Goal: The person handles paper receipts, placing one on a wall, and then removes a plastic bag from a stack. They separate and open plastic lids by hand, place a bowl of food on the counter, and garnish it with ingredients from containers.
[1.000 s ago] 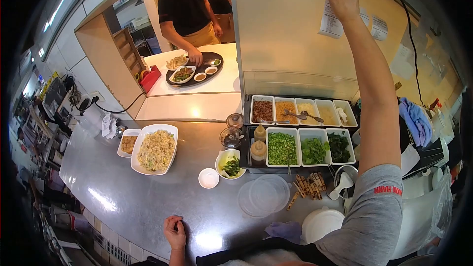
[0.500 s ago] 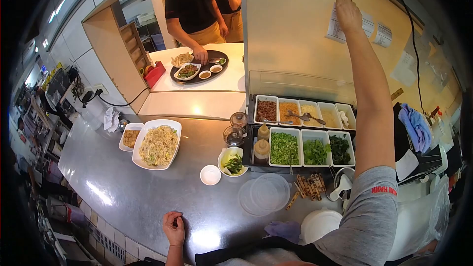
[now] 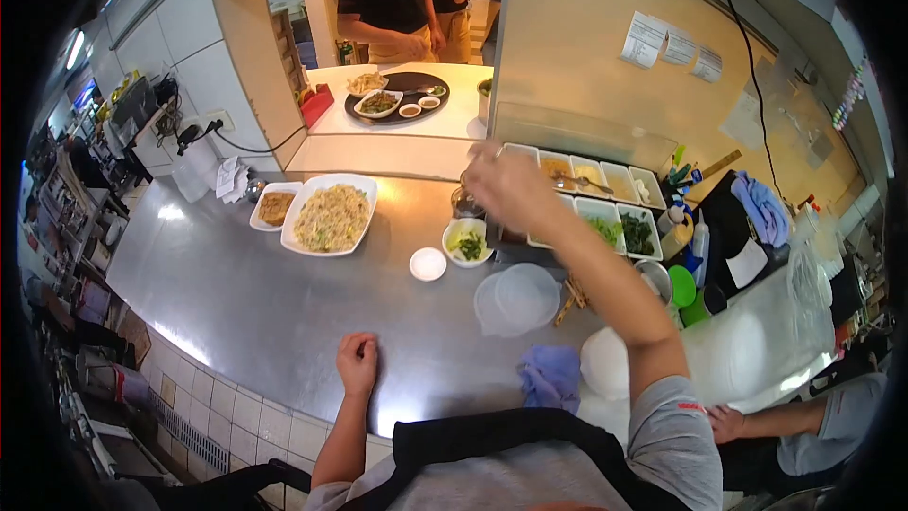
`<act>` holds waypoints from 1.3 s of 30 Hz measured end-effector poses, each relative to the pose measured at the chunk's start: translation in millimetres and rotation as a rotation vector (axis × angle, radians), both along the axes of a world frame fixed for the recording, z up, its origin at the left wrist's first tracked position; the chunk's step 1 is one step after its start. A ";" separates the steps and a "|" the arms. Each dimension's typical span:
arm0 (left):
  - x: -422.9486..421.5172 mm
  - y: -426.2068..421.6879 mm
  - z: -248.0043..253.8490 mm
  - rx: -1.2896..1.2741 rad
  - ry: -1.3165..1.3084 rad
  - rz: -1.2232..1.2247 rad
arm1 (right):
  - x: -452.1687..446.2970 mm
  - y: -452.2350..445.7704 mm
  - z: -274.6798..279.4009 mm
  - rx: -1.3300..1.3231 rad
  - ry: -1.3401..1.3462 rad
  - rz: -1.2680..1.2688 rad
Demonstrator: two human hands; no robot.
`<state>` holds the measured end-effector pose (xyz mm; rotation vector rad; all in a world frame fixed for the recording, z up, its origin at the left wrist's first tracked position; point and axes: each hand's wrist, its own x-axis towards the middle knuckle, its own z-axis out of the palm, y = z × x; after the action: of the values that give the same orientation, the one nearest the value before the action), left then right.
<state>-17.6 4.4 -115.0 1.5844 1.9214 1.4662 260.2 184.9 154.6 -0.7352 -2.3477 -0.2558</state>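
My left hand [image 3: 357,362] rests near the front edge of the steel counter [image 3: 236,312], its fingers curled in with nothing showing in them. Blurred by motion, my right hand [image 3: 511,187] is over the left end of the topping rack, close to a dark glass jar [image 3: 464,202]; its fingers are unclear. Below it stands a white bowl of greens [image 3: 467,243], beside a small white dish [image 3: 427,264]. Further left are a large white dish of fried rice [image 3: 330,219] and a small dish of brown food [image 3: 274,208]. My right forearm hides some topping tubs.
Order slips [image 3: 642,40] hang on the back panel. Two people stand beyond the pass, where a black tray [image 3: 397,109] carries several dishes. Clear plastic lids [image 3: 517,300] and a purple cloth [image 3: 550,377] lie on the counter. Another person's hand [image 3: 728,423] is at right.
My right hand has come down from the slips on the panel to the rack's left end. The person beyond the pass has withdrawn a hand from the tray. The view has shifted.
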 end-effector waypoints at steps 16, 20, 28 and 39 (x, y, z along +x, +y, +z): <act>-40.7 8.1 117.5 -0.222 -0.545 -0.616 | 32.1 -315.8 -256.5 -0.446 0.182 -0.452; -41.2 -20.3 245.7 0.021 -0.508 -1.014 | 31.4 -329.9 -263.4 -0.286 0.172 -0.587; -73.8 -83.2 346.7 0.548 -0.343 -1.472 | 38.6 -324.7 -280.8 -0.223 0.143 -0.573; -303.3 39.8 358.0 -0.055 0.554 -0.293 | -93.5 -258.5 -280.3 -0.500 0.188 -0.141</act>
<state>-320.9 44.2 242.9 2.3047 1.8431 0.9095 166.7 -73.7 -125.7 -1.1089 -2.1966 0.3430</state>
